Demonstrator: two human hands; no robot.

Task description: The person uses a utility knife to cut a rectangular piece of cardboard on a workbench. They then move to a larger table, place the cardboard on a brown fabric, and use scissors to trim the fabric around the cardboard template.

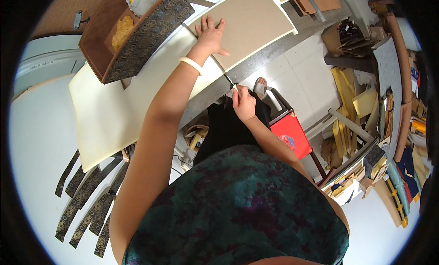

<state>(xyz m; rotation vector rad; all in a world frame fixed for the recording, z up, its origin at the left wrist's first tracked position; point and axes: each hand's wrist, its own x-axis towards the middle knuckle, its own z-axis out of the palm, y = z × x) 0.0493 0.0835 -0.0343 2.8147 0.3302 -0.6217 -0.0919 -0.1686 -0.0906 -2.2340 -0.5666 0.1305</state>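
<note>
Board [260, 25]: tan, lying flat on the table [273, 52] ahead of both hands, its long axis seemingly running along the near edge.
Left hand [210, 39]: nearer, resting open on the board's left part, palm down, fingers spread.
Right hand [245, 104]: closing round a small pale tool [235, 87], kind unclear, just off the board's near left corner.
Dark strip [224, 71]: running along the board's left edge toward the right hand.
Cream sheet [105, 123]: lying left of the board.
Red cover [291, 133]: showing a colourful motif; no lettering is reading clearly anywhere.
</note>
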